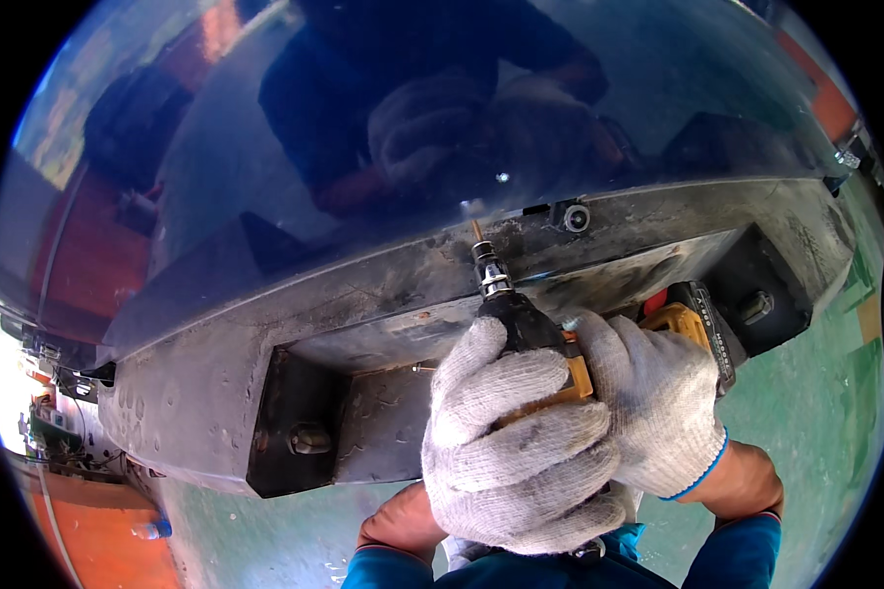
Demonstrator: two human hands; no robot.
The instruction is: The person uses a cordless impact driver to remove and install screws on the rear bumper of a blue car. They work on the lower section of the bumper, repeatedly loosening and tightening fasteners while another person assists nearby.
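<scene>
A yellow and black cordless drill (521, 319) is held in both my gloved hands. My left hand (521, 442) wraps its fingers around the drill body from the left. On the other side my right hand (658, 402) closes around the handle, beside the battery pack (712, 339). The chuck (491, 270) carries a thin copper-coloured bit (477, 233), pointing away from me at the lower edge of a glossy dark blue panel (383, 177). Whether the tip touches the panel, I cannot tell. Both hands wear off-white knitted gloves, which hide the trigger.
Below the panel runs a worn grey bumper (196, 393) with a recess between two black brackets (300, 422). A small round fitting (575, 218) sits right of the bit. The floor (805, 442) is green. A bottle (152, 530) lies on an orange surface (108, 510) at lower left.
</scene>
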